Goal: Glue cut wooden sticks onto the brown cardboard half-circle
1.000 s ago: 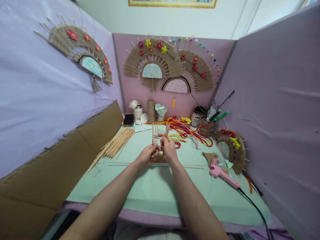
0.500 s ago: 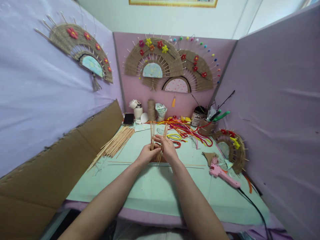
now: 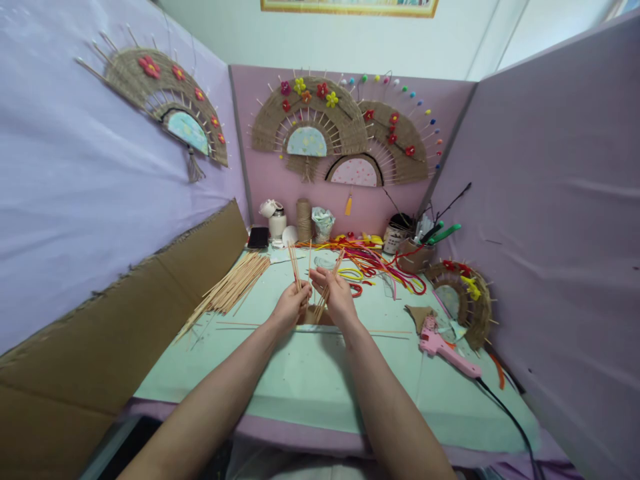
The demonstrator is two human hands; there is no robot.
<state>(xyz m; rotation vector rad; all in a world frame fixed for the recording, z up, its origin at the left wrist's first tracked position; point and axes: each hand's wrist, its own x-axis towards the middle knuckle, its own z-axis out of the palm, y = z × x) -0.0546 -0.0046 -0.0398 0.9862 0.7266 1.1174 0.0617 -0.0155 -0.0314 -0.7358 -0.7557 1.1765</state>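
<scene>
My left hand (image 3: 289, 308) is closed round a few thin wooden sticks (image 3: 295, 266) that point up and lean left. Close beside it, my right hand (image 3: 334, 295) pinches another small bunch of sticks (image 3: 327, 288), which lean right. Both hands hover above the middle of the mint-green table mat (image 3: 310, 373). A brown piece of cardboard (image 3: 314, 317) lies just under the hands, partly hidden by them.
A heap of loose sticks (image 3: 227, 291) lies left of the hands beside a leaning cardboard sheet (image 3: 125, 320). Coloured pipe cleaners (image 3: 380, 263), a pink glue gun (image 3: 445, 348) with its cord, a half-made fan (image 3: 463, 297), twine spool (image 3: 303, 220) and tool cups (image 3: 415, 250) stand right and behind.
The sticks, held together and upright before, have been split into two bunches; the left bunch now leans left and the right bunch leans right. Both hands rose slightly.
</scene>
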